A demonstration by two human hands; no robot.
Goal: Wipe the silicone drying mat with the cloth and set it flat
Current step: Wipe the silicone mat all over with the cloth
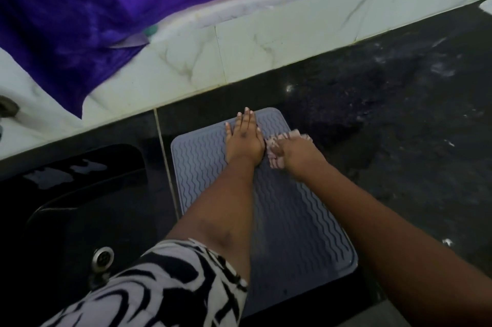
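Observation:
A grey silicone drying mat [292, 217] with wavy ridges lies flat on the black counter, its long side running away from me. My left hand [246, 137] presses palm-down on the mat's far end, fingers straight and together. Just to its right, my right hand [295, 155] is closed around a bunched pale pink cloth [277, 141], which rests on the mat near its far right edge. Both forearms cross over the mat and hide its middle strip.
A black sink [80, 207] with a metal drain [103, 256] sits left of the mat. The dark speckled counter [399, 119] stretches to the right. White marble-look tiles [266, 44] form the back wall, with purple fabric [80, 15] hanging over them.

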